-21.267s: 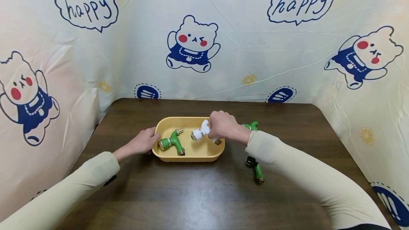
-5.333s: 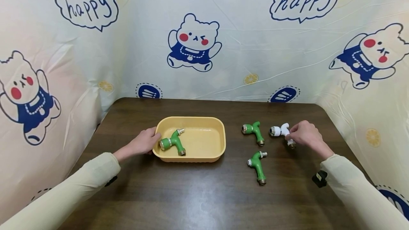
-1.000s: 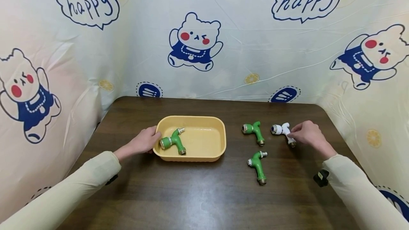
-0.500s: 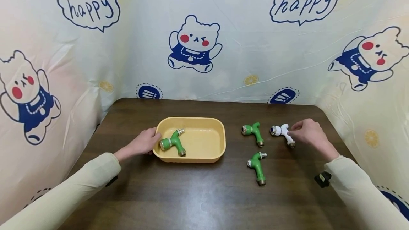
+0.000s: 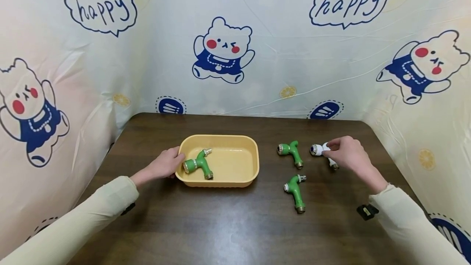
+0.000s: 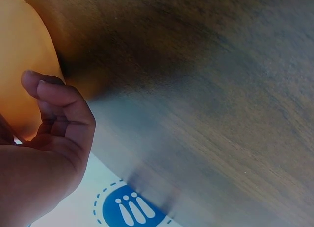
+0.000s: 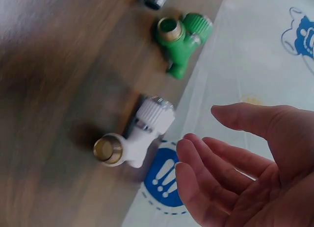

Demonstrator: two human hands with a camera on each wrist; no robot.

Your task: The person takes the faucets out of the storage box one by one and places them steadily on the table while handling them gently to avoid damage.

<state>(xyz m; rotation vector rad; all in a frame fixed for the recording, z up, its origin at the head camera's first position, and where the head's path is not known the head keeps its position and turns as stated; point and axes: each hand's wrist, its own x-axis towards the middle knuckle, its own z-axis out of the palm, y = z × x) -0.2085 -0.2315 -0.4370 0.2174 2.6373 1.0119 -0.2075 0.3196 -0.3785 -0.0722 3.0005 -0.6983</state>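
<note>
My left hand grips the left end of a yellow plastic basin, its fingers curled at the wall in the left wrist view. Inside the basin lies a green tap. Over at the right, my right hand hovers above a white tap lying on the table, partly covering it in the head view. The right wrist view has the white tap apart from the loosely bent fingers, with nothing between them and the thumb. Two more green taps lie between basin and white tap: one farther back, one nearer.
Everything stands on a dark brown wooden table. A pale printed curtain with bear figures hangs behind the table and along both sides. A small black device sits at the right wrist.
The white tap went from above the basin to the table at the right, and my right hand let go of it. Just now that hand shifted slightly left over the tap. The left hand stayed put.
</note>
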